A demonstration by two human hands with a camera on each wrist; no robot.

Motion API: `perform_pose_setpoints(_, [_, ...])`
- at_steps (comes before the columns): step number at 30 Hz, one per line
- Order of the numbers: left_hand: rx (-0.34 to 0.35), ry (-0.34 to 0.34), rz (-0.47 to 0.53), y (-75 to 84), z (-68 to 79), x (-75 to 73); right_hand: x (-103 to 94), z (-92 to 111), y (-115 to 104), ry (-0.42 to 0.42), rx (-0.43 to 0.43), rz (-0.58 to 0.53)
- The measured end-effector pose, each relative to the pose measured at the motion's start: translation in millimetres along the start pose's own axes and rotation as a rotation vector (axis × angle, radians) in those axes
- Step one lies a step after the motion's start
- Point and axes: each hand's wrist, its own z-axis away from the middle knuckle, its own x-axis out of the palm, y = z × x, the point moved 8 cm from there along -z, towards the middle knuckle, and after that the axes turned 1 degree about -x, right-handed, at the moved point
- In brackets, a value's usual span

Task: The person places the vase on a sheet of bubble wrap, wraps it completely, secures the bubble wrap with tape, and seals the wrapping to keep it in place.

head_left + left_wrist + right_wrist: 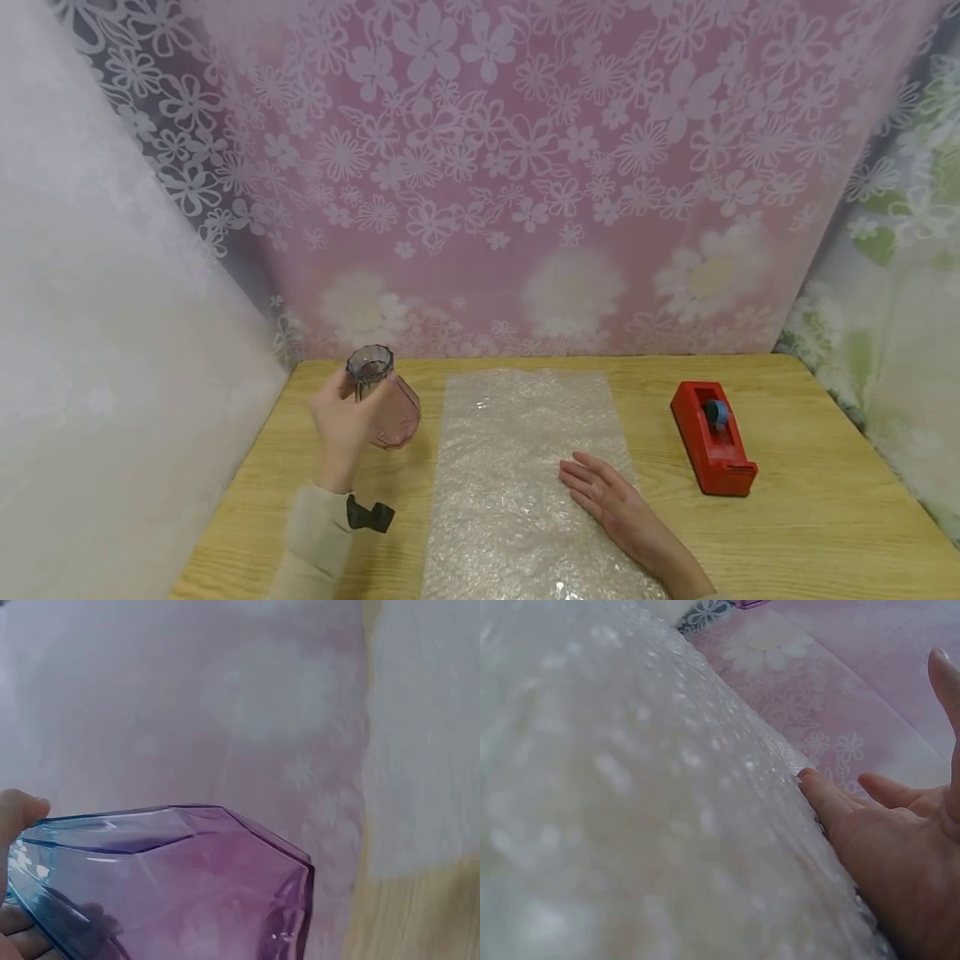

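Note:
A faceted glass vase [396, 414], bluish at the neck and pink-purple toward the base, is gripped round its neck by my left hand [350, 418]. In the left wrist view the vase [202, 881] spans the lower part, with the thumb and fingers of the left hand [19, 817] on either side of its blue end. A sheet of clear bubble wrap [517, 467] lies flat on the table. My right hand [615, 504] rests with straight fingers on its right side. In the right wrist view the bubble wrap [630, 795] fills the left, beside that hand [900, 855].
A red tape dispenser [712, 437] with a blue roll stands on the wooden table [810, 467], right of the bubble wrap. Flowered cloth [525, 208] hangs behind the table, with pale curtains [112, 350] at the sides.

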Motion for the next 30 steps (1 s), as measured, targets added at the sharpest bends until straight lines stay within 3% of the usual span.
perform_pose_setpoints(4, [-0.014, -0.061, 0.049, 18.2, 14.4, 7.5, -0.2, 0.9, 1.4, -0.004, 0.001, -0.013])
perform_pose_setpoints(9, [-0.036, -0.161, 0.109, 41.4, 31.2, 20.7, -2.5, 1.5, 4.9, 0.048, 0.06, 0.086])
perform_pose_setpoints(16, [0.053, -0.262, 0.213, 69.4, 49.9, 40.4, 1.2, 1.7, 1.3, 0.049, 0.054, 0.071])
perform_pose_setpoints(21, [0.064, -0.329, 0.288, 74.7, 66.5, 58.7, 2.4, 2.2, 0.2, 0.039, 0.042, 0.069])
perform_pose_setpoints(25, [0.013, -0.413, 0.35, 73.8, 83.4, 78.8, 3.9, 2.3, -0.3, 0.017, 0.027, 0.078])
perform_pose_setpoints(30, [-0.038, -0.466, 0.391, 73.5, 103.6, 100.9, 8.9, 3.3, -2.7, -0.055, -0.015, 0.06])
